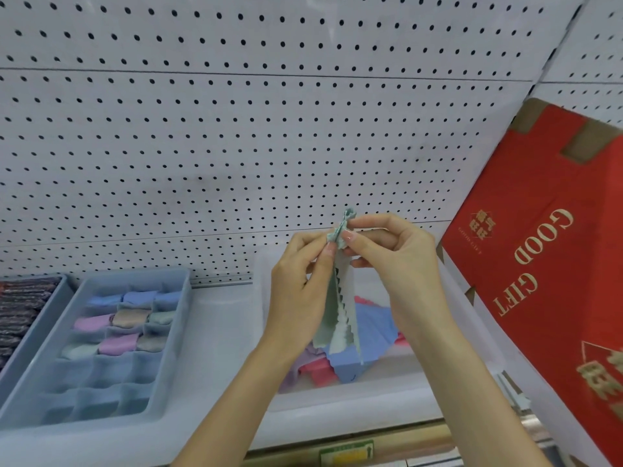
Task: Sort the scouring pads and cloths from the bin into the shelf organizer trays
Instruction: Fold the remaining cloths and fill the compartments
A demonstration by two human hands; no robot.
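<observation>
A pale green cloth with a zigzag edge hangs down over the clear plastic bin. My left hand and my right hand both pinch its bunched top edge, fingertips close together. Inside the bin lie several loose cloths, blue, pink and lilac. To the left stands a blue organizer tray with small compartments; its far compartments hold rolled cloths in blue, lilac, tan and grey, and its near ones are bare. At the far left, another tray holds dark scouring pads.
A white pegboard wall backs the shelf. A red cardboard box printed GOOD GIFT leans at the right, close to my right forearm. A price-tag strip runs along the shelf's front edge.
</observation>
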